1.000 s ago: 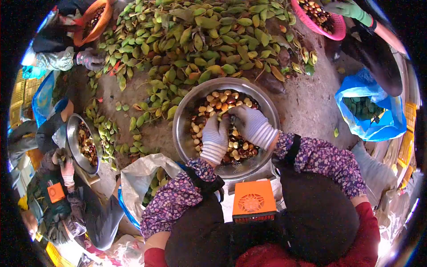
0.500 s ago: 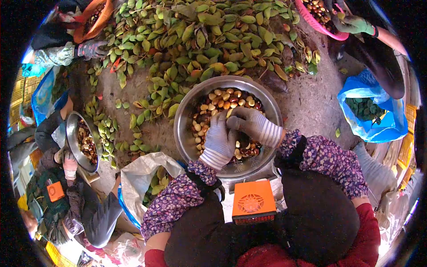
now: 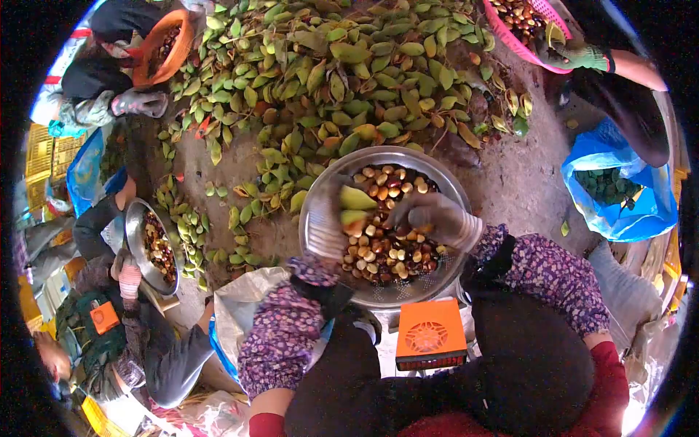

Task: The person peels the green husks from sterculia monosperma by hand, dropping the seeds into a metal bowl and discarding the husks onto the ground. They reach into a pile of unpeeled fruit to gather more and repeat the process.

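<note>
A metal colander (image 3: 404, 157) sits in front of my lap, with brown and cream nuts (image 3: 395, 256) heaped inside. My left hand (image 3: 325, 227), in a striped glove, is over the colander's left side and closed around a split green husk (image 3: 356, 202); its fingers are blurred. Over the nuts on the right, my right hand (image 3: 431, 220) has its gloved fingers drawn together. Motion blur hides whatever may be in them.
Leafy green husks (image 3: 349, 80) cover the ground ahead. An orange box (image 3: 432, 331) lies by my lap; a pale sack (image 3: 247, 302) stands left, a blue bag (image 3: 619, 218) right. Co-workers sit nearby with another metal bowl (image 3: 131, 226), an orange basket (image 3: 186, 47) and a pink basket (image 3: 502, 40).
My hands have moved apart from where they met over the nuts. The green husk now shows in my left hand. The whole view has shifted slightly.
</note>
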Demonstrator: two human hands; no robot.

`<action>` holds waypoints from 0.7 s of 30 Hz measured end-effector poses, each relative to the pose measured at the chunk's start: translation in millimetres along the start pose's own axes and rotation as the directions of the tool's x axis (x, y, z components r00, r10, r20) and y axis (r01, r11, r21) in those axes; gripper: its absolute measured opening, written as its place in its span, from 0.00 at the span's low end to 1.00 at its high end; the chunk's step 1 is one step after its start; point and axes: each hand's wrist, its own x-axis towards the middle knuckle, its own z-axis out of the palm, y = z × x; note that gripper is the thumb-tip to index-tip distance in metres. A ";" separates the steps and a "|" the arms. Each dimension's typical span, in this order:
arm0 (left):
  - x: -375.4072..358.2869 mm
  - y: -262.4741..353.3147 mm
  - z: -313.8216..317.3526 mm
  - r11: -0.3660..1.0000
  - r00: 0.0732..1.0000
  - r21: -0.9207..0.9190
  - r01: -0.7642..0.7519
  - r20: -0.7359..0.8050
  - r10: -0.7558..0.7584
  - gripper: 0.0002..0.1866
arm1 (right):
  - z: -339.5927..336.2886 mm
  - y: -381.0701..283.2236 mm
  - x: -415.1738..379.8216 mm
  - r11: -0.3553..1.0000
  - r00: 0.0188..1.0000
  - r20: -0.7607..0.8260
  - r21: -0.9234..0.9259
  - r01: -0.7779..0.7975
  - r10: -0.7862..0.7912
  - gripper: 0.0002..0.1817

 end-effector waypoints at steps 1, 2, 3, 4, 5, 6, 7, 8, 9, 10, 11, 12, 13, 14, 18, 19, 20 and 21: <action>12.1 12.9 -6.8 0.994 0.999 -0.107 0.019 -0.023 -0.022 0.15 | 0.0 -0.8 -0.6 0.958 0.998 0.061 -0.286 -0.014 0.033 0.14; 25.8 22.4 -19.2 0.994 1.000 -0.104 0.017 -0.020 -0.020 0.15 | 3.3 -5.1 -3.6 0.863 0.998 0.055 -0.505 0.014 0.016 0.15; 43.1 29.3 -33.0 0.998 1.000 -0.063 -0.009 0.014 0.010 0.16 | 6.8 -9.1 -6.4 0.718 0.999 0.050 -0.695 0.036 -0.002 0.16; 59.9 36.0 -37.8 0.999 0.998 -0.024 -0.037 0.049 0.038 0.18 | 7.8 -8.4 -7.2 0.718 0.999 0.049 -0.695 0.038 -0.006 0.16; 73.1 51.7 -27.7 0.958 0.979 0.200 -0.205 0.052 0.198 0.21 | 8.8 -7.4 -7.5 0.727 0.999 -0.037 -0.686 -0.032 0.008 0.15; 86.0 66.6 -16.0 0.791 0.957 0.569 -0.225 -0.024 0.290 0.23 | 9.6 -6.2 -7.1 0.736 0.992 -0.124 -0.670 -0.101 0.024 0.15; 97.1 78.8 -5.4 0.504 0.915 0.847 -0.168 -0.056 0.400 0.26 | 9.7 -4.8 -6.7 0.743 0.977 -0.209 -0.647 -0.170 0.041 0.15; 104.5 87.4 6.6 0.503 0.915 0.847 -0.172 -0.051 0.401 0.26 | 7.0 -1.5 -5.0 0.729 0.982 -0.188 -0.675 -0.114 -0.020 0.14; 111.2 93.1 20.5 0.195 0.871 0.971 -0.139 0.026 0.490 0.28 | 5.2 1.1 -5.1 0.726 0.982 -0.189 -0.678 -0.113 -0.024 0.14; 119.1 95.6 31.1 -0.127 0.826 0.990 -0.066 0.126 0.550 0.31 | 8.4 0.5 -5.4 0.736 0.976 -0.216 -0.664 -0.133 -0.019 0.13; 129.2 97.0 38.5 -0.121 0.823 0.990 -0.066 0.123 0.555 0.31 | 15.2 -3.3 -5.0 0.744 0.971 -0.240 -0.651 -0.153 -0.010 0.12; 139.3 99.5 45.7 -0.233 0.891 0.972 0.011 0.096 0.444 0.31 | 23.8 -7.3 -6.8 0.856 0.954 -0.291 -0.475 -0.205 0.067 0.11; 149.0 100.2 47.3 -0.347 0.943 0.935 0.074 0.048 0.328 0.31 | 24.3 -4.5 -6.8 0.850 0.955 -0.288 -0.485 -0.208 0.070 0.11; 155.5 97.7 45.5 -0.331 0.939 0.941 0.065 0.054 0.340 0.30 | 22.3 0.1 -6.6 0.838 0.959 -0.278 -0.510 -0.194 0.052 0.10; 168.9 82.2 24.8 -0.194 0.910 0.980 -0.041 0.117 0.397 0.27 | 8.8 3.1 -3.9 0.777 0.968 -0.248 -0.613 -0.142 -0.019 0.10; 174.6 71.4 9.4 -0.198 0.911 0.979 -0.039 0.116 0.395 0.27 | 4.9 1.4 -1.4 0.749 0.970 -0.236 -0.653 -0.109 -0.064 0.11; 182.5 56.3 -11.4 -0.036 0.852 0.984 -0.173 0.168 0.496 0.28 | 2.5 -2.1 0.1 0.760 0.953 -0.301 -0.625 -0.177 -0.025 0.13; 183.3 47.5 -22.7 0.111 0.779 0.941 -0.319 0.193 0.597 0.28 | -1.1 -6.6 2.1 0.768 0.931 -0.364 -0.592 -0.244 0.016 0.15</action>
